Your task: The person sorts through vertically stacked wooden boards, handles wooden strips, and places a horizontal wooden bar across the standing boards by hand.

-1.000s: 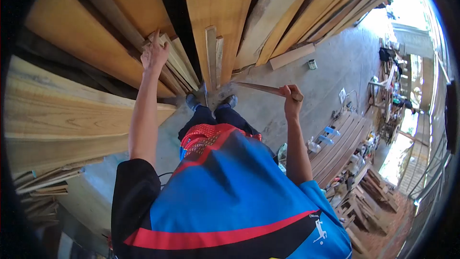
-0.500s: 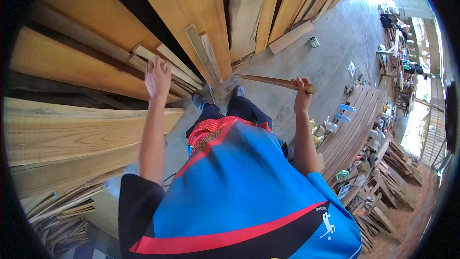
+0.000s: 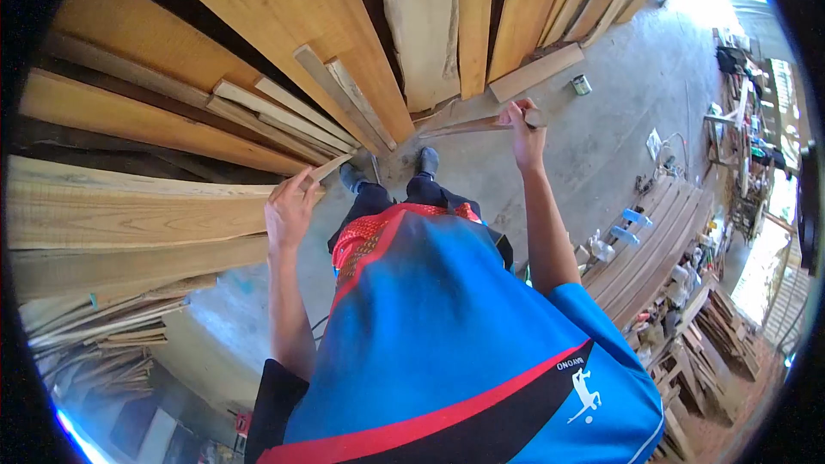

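My right hand [image 3: 524,125] is wrapped round one end of a long wooden stick [image 3: 468,127], raised in front of me. The stick's far end points left, close to my feet. My left hand [image 3: 290,210] is out to the left with its fingers pinched on a short, light wooden strip [image 3: 331,167]. That strip slants away towards my feet, and the fingers cover its near end. Just beyond it, several narrow strips [image 3: 279,116] lean against wide boards [image 3: 155,34]. Two more short strips [image 3: 339,90] rest against a broad plank [image 3: 284,9].
Pale thick boards [image 3: 129,215] lie at the left, above a pile of thin offcuts [image 3: 112,352]. A small can [image 3: 581,84] and a flat board [image 3: 537,73] are on the concrete floor [image 3: 636,77]. Right of me is a slatted bench [image 3: 644,249] with scrap wood [image 3: 722,335] beyond.
My left hand has come down from the leaning strips towards me and now pinches a light strip. My right hand has moved a little forward and left with the stick.
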### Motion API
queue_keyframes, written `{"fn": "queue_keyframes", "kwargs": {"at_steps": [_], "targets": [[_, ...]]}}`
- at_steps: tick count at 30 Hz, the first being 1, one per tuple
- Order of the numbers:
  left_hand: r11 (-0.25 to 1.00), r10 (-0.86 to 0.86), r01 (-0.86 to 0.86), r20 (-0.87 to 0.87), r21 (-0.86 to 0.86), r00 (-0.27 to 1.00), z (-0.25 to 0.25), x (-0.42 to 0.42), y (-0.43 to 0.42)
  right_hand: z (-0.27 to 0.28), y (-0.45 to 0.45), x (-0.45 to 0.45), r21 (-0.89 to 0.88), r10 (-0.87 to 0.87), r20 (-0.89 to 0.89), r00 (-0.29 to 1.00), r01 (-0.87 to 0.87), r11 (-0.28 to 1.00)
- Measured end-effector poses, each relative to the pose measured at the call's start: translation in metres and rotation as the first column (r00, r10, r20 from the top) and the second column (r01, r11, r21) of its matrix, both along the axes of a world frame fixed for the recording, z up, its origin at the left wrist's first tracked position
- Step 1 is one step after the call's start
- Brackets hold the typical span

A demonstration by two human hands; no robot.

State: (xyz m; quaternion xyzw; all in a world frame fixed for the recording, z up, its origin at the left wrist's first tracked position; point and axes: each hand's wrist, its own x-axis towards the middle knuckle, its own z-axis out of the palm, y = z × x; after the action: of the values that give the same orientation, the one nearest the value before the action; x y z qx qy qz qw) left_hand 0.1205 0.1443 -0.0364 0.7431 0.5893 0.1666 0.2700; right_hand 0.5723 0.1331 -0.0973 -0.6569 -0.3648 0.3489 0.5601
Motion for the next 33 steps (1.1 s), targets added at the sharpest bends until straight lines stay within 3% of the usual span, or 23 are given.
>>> {"fn": "queue_keyframes", "kwargs": {"at_steps": [3,10,16,20,21,25,28,33], "targets": [[0.992,0.033,-0.049,0.132,0.119,0.991,0.038,0.047,-0.006,-0.004,0.012,0.031,-0.008,0.007,-0.016,1.0,-0.007,1.0],[0.982,0.071,-0.086,0.094,0.168,0.993,0.088,0.105,-0.001,-0.004,0.023,0.089,0.014,0.015,0.046,0.999,-0.016,1.0],[0.994,0.085,-0.094,0.153,0.053,0.985,0.072,0.124,0.023,-0.001,0.014,0.104,0.023,-0.006,-0.009,1.0,0.006,1.0],[0.996,-0.021,0.008,0.134,0.094,0.991,0.054,0.148,0.039,-0.007,-0.002,0.111,0.01,0.044,0.014,0.999,-0.044,0.999],[1.0,0.022,-0.023,0.083,0.016,0.996,0.053,0.155,0.04,-0.006,-0.004,0.111,0.016,0.051,0.021,0.998,-0.052,0.999],[0.995,-0.077,0.075,0.032,0.058,0.996,0.03,0.177,0.052,-0.008,-0.013,0.112,0.012,-0.017,-0.018,1.0,0.017,1.0],[0.992,-0.112,0.099,0.195,0.073,0.974,0.0,0.186,0.063,-0.001,-0.022,0.112,-0.011,-0.024,0.002,1.0,0.024,1.0],[0.995,-0.096,0.095,0.074,0.02,0.993,-0.02,0.195,0.079,-0.004,-0.034,0.119,-0.063,0.018,0.059,0.998,-0.014,0.998]]}}
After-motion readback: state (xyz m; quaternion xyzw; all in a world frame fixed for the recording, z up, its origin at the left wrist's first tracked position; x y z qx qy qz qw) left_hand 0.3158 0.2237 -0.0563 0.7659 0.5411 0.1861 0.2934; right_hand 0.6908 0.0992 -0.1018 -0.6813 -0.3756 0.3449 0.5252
